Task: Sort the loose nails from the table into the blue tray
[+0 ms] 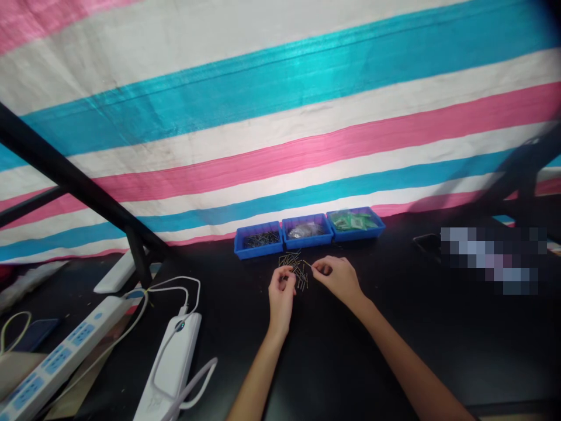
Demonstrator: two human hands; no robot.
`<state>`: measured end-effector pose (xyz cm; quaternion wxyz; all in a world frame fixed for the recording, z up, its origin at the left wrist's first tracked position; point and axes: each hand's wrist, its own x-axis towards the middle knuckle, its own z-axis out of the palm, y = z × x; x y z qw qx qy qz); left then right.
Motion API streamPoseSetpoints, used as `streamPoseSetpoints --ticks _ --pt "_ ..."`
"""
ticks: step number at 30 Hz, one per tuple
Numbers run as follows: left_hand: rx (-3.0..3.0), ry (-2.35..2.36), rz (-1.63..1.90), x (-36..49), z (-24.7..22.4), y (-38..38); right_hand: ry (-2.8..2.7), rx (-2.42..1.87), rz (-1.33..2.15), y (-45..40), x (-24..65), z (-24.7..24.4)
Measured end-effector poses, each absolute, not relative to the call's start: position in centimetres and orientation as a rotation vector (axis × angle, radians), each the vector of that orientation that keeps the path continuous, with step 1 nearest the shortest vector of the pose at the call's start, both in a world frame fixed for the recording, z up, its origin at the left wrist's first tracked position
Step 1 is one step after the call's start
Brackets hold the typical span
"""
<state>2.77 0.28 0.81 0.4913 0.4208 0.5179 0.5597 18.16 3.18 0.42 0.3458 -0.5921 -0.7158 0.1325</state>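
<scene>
A loose pile of thin, brass-coloured screws or nails (302,276) lies on the black table in front of the blue bins; which kind they are is too small to tell. My right hand (339,279), at the pile's right side, pinches one thin metal piece (307,264) between thumb and fingertips. On the near left side of the pile is my left hand (281,289), its fingers curled in with thumb and forefinger close together. Whatever it may hold cannot be made out.
Behind the pile stand three blue bins: one with dark, thin metal pieces (263,239), one with clear bags (305,230), one with green packets (353,220). To the left lie a white power bank (170,362), cables and a power strip (65,356). A black frame (87,190) rises there.
</scene>
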Motion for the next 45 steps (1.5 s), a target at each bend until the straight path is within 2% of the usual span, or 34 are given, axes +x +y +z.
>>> streamPoseSetpoints --ticks 11,22,34,40,45 --pt "1.036 1.331 1.254 3.1 1.1 0.2 -1.816 -1.327 0.421 2.7 17.4 1.0" --pt "1.124 1.302 1.325 2.7 0.7 0.5 -1.889 -1.195 0.406 2.0 16.8 1.4" --pt "1.109 1.3 1.339 3.1 0.6 0.2 -1.895 -1.221 0.506 2.1 16.6 1.2" --pt "0.958 1.339 1.281 3.1 1.3 0.1 -1.862 -1.217 0.598 2.1 16.8 1.6" --pt "0.798 1.193 1.178 2.9 1.5 0.1 -1.845 -1.211 0.629 2.1 16.8 1.6"
